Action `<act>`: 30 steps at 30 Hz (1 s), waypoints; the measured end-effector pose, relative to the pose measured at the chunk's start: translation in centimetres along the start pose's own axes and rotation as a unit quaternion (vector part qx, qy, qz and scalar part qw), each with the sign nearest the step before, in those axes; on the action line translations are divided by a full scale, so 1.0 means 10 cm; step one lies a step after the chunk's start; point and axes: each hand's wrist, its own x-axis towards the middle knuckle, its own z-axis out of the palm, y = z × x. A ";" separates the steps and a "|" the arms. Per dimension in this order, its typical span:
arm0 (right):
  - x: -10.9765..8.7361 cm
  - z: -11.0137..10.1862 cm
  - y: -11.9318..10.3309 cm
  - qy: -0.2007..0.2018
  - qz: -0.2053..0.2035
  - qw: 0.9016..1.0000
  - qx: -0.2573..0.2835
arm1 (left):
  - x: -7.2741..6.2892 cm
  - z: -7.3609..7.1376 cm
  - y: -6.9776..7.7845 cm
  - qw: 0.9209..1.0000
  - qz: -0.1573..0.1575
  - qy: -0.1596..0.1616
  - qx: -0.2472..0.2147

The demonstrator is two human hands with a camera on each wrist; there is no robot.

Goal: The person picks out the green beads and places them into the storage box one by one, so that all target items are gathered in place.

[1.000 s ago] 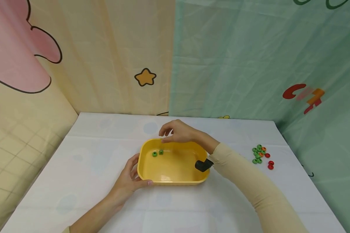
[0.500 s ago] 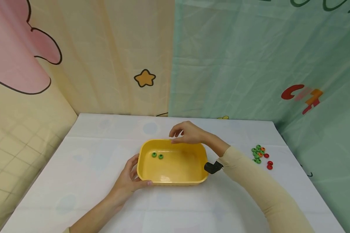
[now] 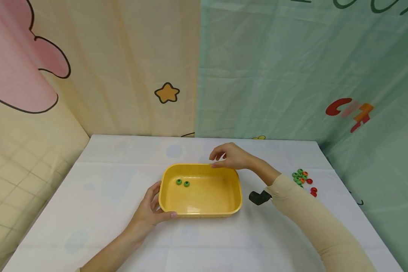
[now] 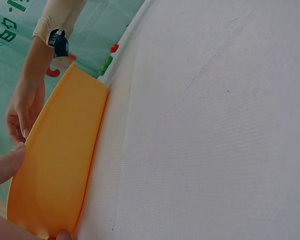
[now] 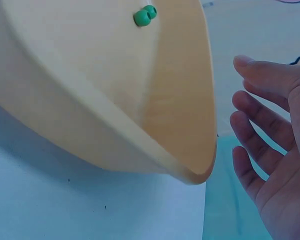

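Note:
A yellow plastic tray sits on the white-covered table, holding two green beads toward its left side. My left hand grips the tray's near left corner, thumb along the front rim and fingers round the left wall. In the left wrist view the thumb lies at the tray's rim. My right hand hovers by the far right part of the rim, palm down with loosely bent fingers. The right wrist view shows that hand holding nothing, beside the tray wall.
Loose green, orange and red beads lie on the table at the right, partly behind the right sleeve. A black wrist camera hangs below the right wrist. Printed curtains stand behind the table.
My right hand has moved rightward along the tray's far rim, its wrist camera now clear of the tray. The two green beads have shifted slightly inside. My left hand keeps its place.

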 end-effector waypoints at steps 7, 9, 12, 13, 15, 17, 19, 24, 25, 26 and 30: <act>-0.15 -0.07 0.06 0.013 0.013 1.000 0.000 | -0.01 0.00 0.00 1.000 -0.002 0.002 -0.001; -0.19 -0.09 0.07 0.018 0.013 1.000 0.000 | -0.01 0.00 0.01 1.000 0.000 0.003 0.000; -0.26 -0.12 0.09 0.022 0.018 1.000 0.001 | -0.01 0.00 0.01 1.000 0.000 0.004 -0.001; -0.29 -0.12 0.10 0.023 0.021 1.000 0.000 | -0.01 0.00 0.01 1.000 -0.001 0.004 -0.003; -0.34 -0.15 0.11 0.025 0.028 0.999 -0.004 | -0.01 0.01 0.00 1.000 -0.001 0.003 -0.005; -0.40 -0.16 0.13 0.027 0.033 0.999 -0.008 | 0.00 0.01 -0.01 1.000 -0.002 0.005 -0.004; -0.45 -0.17 0.16 0.030 0.035 0.999 -0.011 | 0.00 0.01 -0.02 1.000 -0.003 0.006 0.000; -0.60 -0.20 0.28 0.043 0.043 0.998 -0.010 | 0.00 0.00 -0.02 1.000 -0.003 0.007 0.004; -0.63 -0.21 0.30 0.046 0.046 0.998 -0.012 | 0.00 0.00 -0.02 1.000 -0.003 0.007 0.004; -0.66 -0.22 0.33 0.049 0.050 0.997 -0.014 | 0.00 0.00 -0.02 1.000 -0.003 0.007 0.004; -0.79 -0.24 0.41 0.056 0.067 0.996 -0.017 | 0.00 0.01 -0.01 1.000 -0.004 0.006 0.000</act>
